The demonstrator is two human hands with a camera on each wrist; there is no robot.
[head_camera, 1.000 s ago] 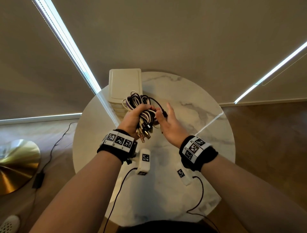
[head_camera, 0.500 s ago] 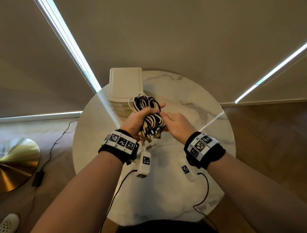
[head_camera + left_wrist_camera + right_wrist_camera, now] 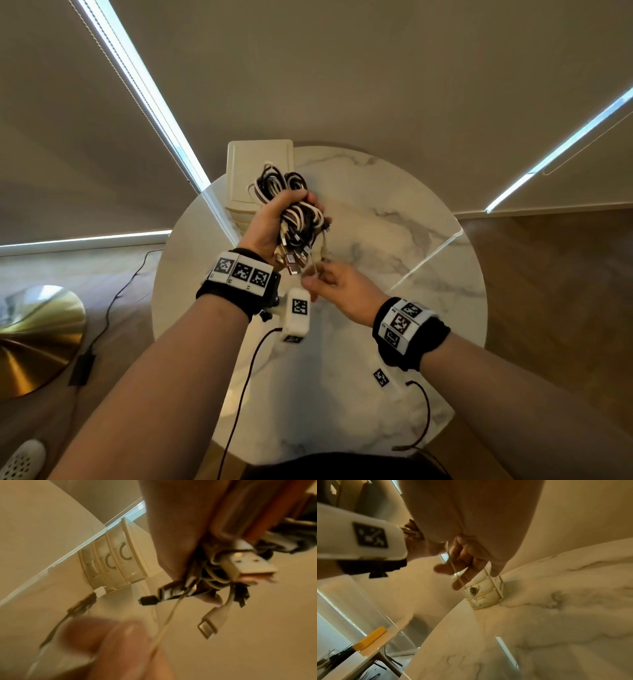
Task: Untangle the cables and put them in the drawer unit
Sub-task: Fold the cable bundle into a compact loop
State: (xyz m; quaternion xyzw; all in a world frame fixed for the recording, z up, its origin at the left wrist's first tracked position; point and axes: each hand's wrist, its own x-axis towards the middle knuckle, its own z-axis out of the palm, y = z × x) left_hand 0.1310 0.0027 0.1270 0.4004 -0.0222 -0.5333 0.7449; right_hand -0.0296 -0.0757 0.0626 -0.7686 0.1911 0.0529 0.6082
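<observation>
My left hand [image 3: 270,222] grips a tangled bundle of black and white cables [image 3: 294,212] above the round marble table [image 3: 428,246]. USB plugs [image 3: 294,260] hang out below the fist; the left wrist view shows a white USB plug [image 3: 247,562] and a white flat connector [image 3: 211,623] up close. My right hand [image 3: 325,281] sits just below the bundle and pinches one thin white cable [image 3: 168,616] that runs up into the tangle. The cream drawer unit [image 3: 257,164] stands at the table's far left edge, its drawer fronts [image 3: 118,555] closed.
A brass lamp base [image 3: 30,335] and a black cord [image 3: 113,301] lie on the wooden floor at left. Window blinds [image 3: 342,68] hang close behind the table. A second small table with a yellow block [image 3: 371,638] appears in the right wrist view.
The left hand has lifted the bundle higher and farther away. The right hand has dropped below the bundle toward me, drawing a thin white cable out of the tangle.
</observation>
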